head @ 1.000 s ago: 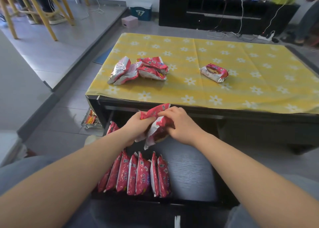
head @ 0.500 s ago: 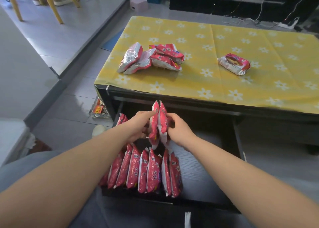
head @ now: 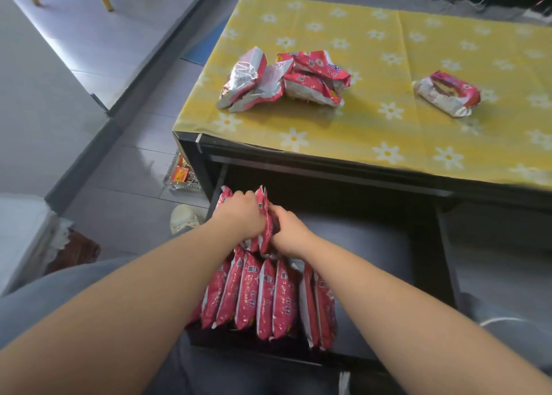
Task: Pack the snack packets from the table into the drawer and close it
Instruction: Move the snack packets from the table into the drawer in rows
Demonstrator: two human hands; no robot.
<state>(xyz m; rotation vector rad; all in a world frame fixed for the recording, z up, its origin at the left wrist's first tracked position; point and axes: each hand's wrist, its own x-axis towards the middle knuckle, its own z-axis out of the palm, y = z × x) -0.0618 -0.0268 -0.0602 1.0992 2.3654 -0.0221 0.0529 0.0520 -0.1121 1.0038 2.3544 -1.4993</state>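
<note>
Both hands down in open drawer [head: 373,245] under table [head: 388,167]. Left hand [head: 239,215] & right hand [head: 288,230] closed w/ fingers curled, pinching upright red packets [head: 264,215] between them, at far end of row. Row of packets [head: 263,296] stood on edge along drawer's left side. Pile of packets [head: 283,79] lay on yellow cloth [head: 373,36], single packet [head: 446,96] well apart to right.

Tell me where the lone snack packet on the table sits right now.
In the head view, the lone packet lies flat on the yellow tablecloth toward the right, apart from the pile of packets on the left.
</note>
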